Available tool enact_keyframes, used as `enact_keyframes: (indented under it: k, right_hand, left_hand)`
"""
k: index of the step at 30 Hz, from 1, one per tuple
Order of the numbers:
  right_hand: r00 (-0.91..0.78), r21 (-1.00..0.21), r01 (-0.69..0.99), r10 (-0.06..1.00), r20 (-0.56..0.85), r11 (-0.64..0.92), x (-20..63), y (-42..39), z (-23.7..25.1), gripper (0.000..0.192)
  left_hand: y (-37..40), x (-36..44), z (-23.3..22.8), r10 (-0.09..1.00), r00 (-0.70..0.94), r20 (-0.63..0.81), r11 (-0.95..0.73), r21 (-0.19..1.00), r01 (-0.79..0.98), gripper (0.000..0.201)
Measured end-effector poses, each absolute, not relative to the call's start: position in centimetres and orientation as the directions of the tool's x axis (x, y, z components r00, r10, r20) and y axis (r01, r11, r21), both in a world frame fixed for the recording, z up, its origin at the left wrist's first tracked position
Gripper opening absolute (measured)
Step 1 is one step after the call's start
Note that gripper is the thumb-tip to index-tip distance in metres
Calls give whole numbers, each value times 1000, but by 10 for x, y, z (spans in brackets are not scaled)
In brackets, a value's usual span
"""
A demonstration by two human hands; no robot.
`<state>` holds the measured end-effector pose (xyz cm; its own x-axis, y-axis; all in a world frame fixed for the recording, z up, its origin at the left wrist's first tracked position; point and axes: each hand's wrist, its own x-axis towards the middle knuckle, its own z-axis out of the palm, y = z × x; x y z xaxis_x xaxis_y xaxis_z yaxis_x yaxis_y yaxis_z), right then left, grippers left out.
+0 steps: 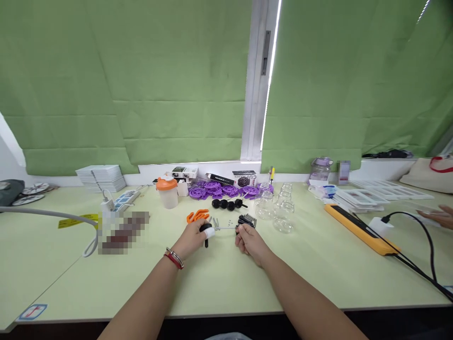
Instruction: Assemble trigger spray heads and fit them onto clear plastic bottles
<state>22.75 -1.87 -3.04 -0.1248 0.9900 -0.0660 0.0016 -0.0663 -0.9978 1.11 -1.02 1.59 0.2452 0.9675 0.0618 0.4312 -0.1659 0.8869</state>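
Note:
My left hand [197,234], wearing bracelets, is closed on a black part [206,242] that shows above and below the fingers. Something white covers its thumb tip. A thin pale rod [225,228] spans the gap between both hands. My right hand [250,242] pinches the rod's right end; its curled fingers hide what else may be there. Just beyond it lie black pieces and a group of small metal parts [250,219]. Behind the left hand are orange hooks [198,216] and several screws [215,223]. Black round knobs [230,205] sit farther back.
Purple plastic parts [213,188] are piled before boxes. An orange-lidded cup [167,192] stands left of them. Clear plastic cups [284,215] stand to the right. A yellow power strip [359,229] with black cables lies farther right, near another person's hand [442,217].

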Motion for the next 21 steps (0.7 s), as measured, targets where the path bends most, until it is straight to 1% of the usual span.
enact_keyframes:
  k: [2,4,6,7,11,14,17,21]
  right_hand:
    - [-131,-997,4,988,-81,-81,227,-20,-30,30]
    - [-142,-996,14,986,-90,-89,227,-20,-29,30]
    - [-159,-997,18,984,-83,-81,227,-21,-28,30]
    - [-165,-997,21,983,-78,-75,227,-22,-28,30]
    - [-182,-997,47,981,-71,-63,228,-22,-29,32]
    - [-188,-996,59,979,-76,-66,229,-21,-29,33]
    - [-192,-996,61,978,-77,-66,228,-21,-29,32]
    - [-205,-995,80,976,-80,-64,229,-22,-26,33]
  left_hand:
    - [5,6,32,986,142,86,-141,884,445,25]
    - [28,-1,45,988,-49,149,-105,860,499,26]
    - [56,-10,54,956,-195,220,-47,767,640,27]
    - [70,-14,55,948,-222,228,-21,742,670,28]
    - [117,-24,47,950,-238,203,44,665,746,23]
    - [137,-27,34,963,-197,182,43,619,784,21]
    - [150,-30,22,978,-125,168,-3,607,795,25]
    - [165,-34,9,989,-72,132,-27,627,779,33]
